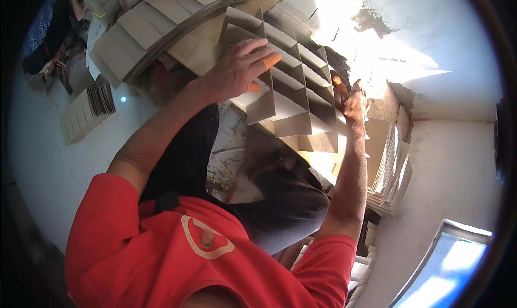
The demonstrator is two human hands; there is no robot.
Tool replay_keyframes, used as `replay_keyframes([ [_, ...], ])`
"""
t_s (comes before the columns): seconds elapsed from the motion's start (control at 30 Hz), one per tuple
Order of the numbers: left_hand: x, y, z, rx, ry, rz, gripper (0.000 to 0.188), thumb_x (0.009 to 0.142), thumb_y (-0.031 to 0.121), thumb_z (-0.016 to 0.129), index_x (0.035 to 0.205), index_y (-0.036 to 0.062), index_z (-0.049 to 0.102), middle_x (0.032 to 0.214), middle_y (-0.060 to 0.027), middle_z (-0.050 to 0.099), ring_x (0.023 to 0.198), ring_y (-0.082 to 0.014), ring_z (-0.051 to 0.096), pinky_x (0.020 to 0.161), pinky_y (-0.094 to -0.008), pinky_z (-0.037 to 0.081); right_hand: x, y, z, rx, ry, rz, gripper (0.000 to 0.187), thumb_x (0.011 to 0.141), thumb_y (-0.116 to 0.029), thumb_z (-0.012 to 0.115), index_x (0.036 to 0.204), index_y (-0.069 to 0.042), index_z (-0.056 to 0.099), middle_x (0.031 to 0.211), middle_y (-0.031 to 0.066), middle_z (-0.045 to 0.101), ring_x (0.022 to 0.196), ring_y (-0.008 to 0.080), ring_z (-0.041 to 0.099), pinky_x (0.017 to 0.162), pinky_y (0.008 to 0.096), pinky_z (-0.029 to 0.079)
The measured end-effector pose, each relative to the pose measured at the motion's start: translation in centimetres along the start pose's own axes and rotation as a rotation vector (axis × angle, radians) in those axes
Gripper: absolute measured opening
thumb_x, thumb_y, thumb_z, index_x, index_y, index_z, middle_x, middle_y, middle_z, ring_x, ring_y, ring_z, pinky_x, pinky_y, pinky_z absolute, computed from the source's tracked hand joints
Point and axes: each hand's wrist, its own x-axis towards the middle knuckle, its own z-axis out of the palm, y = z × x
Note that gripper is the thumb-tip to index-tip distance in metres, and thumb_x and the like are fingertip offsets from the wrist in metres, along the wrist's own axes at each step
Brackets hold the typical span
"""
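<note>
Cardboard divider grid (288, 79) is sitting across the near edge of the desk (188, 49), ahead of the person and a little to the right, its crossed strips forming rows of open cells. Both hands are working at it, well apart from each other — one at each side. The left hand (245, 68) is lying over the grid's left part, thumb and forefinger spreading apart, both wearing orange finger covers (271, 60); whether it is clamping a strip I cannot tell. The right hand (354, 103) is reaching up along the grid's right side, its fingers bending in toward the cells, an orange cover showing there too; shadow and glare are hiding whether it is gripping. A long overlapping row of cardboard sheets (145, 30) is lying on the far left of the desk. Farther left and nearer, a small bundle of slotted strips (89, 114) is resting apart from it. On the right, beyond the right forearm, more cardboard pieces (379, 146) are standing stacked near the pale wall (441, 168) — strong light is falling over the far right.
</note>
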Motion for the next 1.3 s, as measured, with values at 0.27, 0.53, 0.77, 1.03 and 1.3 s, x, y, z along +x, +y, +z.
replay_keyframes([
  [0.27,4.7,-6.6,3.9,0.032,-0.205,0.028,0.066,0.072,0.011,0.073,0.134,0.0089,0.048,0.132,-0.0060,0.052,0.134,-0.0256,0.033,0.111,-0.0372,0.029,-6.0,-6.8,-3.5,0.604,-0.351,-0.204,0.035,0.088,-0.025,0.062,0.109,0.002,0.055,0.077,0.0201,0.065,0.076,0.0301,0.066,0.068,0.0401,0.049],
  [0.53,6.3,-7.6,3.2,-0.243,-0.454,-0.105,0.029,0.073,0.005,0.069,0.101,0.0036,0.065,0.098,-0.0108,0.061,0.100,-0.0238,0.053,0.096,-0.0358,0.041,-6.4,-6.8,-2.4,0.444,-0.211,-0.284,0.017,0.087,-0.020,0.061,0.088,-0.003,0.058,0.073,0.0206,0.064,0.072,0.0380,0.063,0.065,0.0457,0.048],
  [0.77,5.2,0.3,-6.6,0.137,-0.272,0.242,0.019,0.073,0.003,0.062,0.092,0.0016,0.062,0.101,-0.0130,0.059,0.090,-0.0256,0.057,0.077,-0.0342,0.050,-8.9,-6.3,-9.7,-0.043,0.396,-0.450,0.040,0.087,-0.010,0.060,0.125,-0.002,0.053,0.111,0.0179,0.063,0.106,0.0314,0.060,0.092,0.0421,0.045],
  [1.03,-2.1,-9.8,-10.7,0.877,0.094,-0.143,0.028,0.077,0.009,0.058,0.103,0.0012,0.058,0.107,-0.0085,0.057,0.093,-0.0214,0.055,0.072,-0.0336,0.051,-12.0,0.1,-10.7,-0.146,0.448,-0.180,0.039,0.093,-0.017,0.054,0.131,-0.008,0.050,0.128,0.0156,0.053,0.125,0.0306,0.046,0.106,0.0464,0.033],
  [1.3,-5.8,-19.1,-5.6,0.871,-0.327,-0.555,0.035,0.078,0.009,0.061,0.112,0.0022,0.054,0.109,-0.0112,0.056,0.105,-0.0289,0.053,0.081,-0.0379,0.050,-16.9,11.5,-4.0,-0.254,0.169,0.137,0.041,0.086,-0.015,0.059,0.124,-0.002,0.051,0.124,0.0142,0.050,0.117,0.0323,0.046,0.097,0.0462,0.038],
])
